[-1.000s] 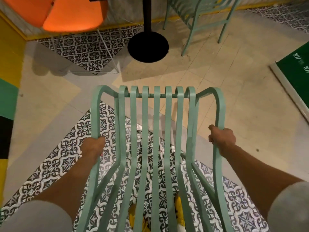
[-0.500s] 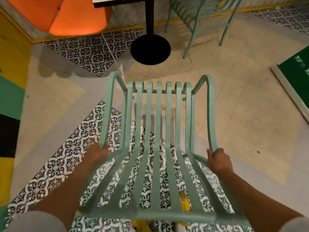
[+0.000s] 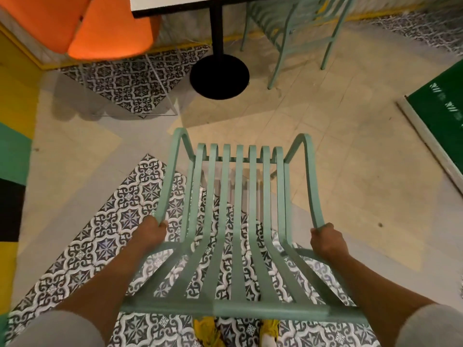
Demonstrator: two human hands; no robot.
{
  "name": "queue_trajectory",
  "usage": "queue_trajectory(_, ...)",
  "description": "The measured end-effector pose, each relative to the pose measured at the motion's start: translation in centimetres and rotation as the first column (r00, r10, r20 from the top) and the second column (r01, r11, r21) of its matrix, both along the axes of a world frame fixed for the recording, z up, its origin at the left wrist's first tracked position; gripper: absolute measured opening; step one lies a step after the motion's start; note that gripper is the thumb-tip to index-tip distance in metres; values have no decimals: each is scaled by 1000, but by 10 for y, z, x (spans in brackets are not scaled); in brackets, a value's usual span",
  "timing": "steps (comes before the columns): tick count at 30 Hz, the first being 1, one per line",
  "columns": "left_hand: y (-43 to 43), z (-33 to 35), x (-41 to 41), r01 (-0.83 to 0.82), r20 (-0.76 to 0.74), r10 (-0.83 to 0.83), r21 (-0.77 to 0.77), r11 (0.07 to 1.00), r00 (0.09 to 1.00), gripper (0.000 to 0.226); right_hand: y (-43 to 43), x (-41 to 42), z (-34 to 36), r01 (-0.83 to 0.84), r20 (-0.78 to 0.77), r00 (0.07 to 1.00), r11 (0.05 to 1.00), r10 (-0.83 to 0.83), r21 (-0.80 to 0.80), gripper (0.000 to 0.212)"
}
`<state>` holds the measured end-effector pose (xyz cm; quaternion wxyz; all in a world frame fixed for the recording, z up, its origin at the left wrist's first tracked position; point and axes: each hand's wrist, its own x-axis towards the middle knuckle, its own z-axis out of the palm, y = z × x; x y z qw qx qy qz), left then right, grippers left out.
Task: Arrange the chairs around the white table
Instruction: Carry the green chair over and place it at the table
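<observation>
Item: pale green slatted metal armchair (image 3: pixel 238 221), over patterned black-and-white floor tiles (image 3: pixel 105 236), front edge facing the bench. Left hand (image 3: pixel 152 231) clamped on its left armrest; right hand (image 3: pixel 328 240) clamped on its right armrest. White-topped bench (image 3: pixel 175 3) on black pedestal base (image 3: pixel 219 76), ahead, well apart. Second green metal chair (image 3: pixel 295 26) right of the pedestal; orange chair (image 3: pixel 110 33) to its left.

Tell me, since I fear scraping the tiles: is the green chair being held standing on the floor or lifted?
Cannot tell. Both hands, left and right, grip the slatted green chair by its armrests, but its feet are hidden.
</observation>
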<state>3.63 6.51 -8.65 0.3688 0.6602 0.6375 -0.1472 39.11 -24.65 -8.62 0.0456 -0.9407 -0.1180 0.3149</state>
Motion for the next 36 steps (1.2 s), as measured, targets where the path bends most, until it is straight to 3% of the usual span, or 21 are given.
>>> queue_trajectory(2,-6,11,2,39,16,-39,31,999,999,46,1,-2,14,-105,46,993,994,105,2,28)
queue_trajectory(6,-32,61,5,215,-19,-215,52,975,977,76,3,-17,60,-359,123,924,933,361,-41,56)
queue_trajectory(12,-105,152,3,373,131,-376,50,927,917,69,-5,-74,145,-568,139,819,820,556,68,54)
queue_trajectory(15,-140,185,-3,522,98,-531,103,847,842,87,-19,-105,178,-634,193,770,763,608,126,58)
queue_trajectory(19,-173,203,-14,690,7,-701,167,704,713,113,-51,-144,199,-667,246,741,729,625,155,81)
queue_trajectory(22,-183,204,-24,766,-80,-768,195,613,635,97,-77,-162,199,-706,249,700,701,670,100,91)
queue_trajectory(24,-185,203,-28,794,-133,-792,245,557,596,63,-86,-168,197,-725,254,676,687,692,57,78)
queue_trajectory(26,-186,205,-26,778,-153,-775,287,558,613,41,-82,-170,197,-720,281,670,693,687,22,54)
queue_trajectory(29,-187,206,-23,785,-182,-771,278,554,610,42,-72,-175,198,-681,276,699,732,659,-22,37)
queue_trajectory(36,-187,199,-18,793,-261,-753,291,535,604,37,-70,-174,193,-670,289,695,739,658,-71,31)
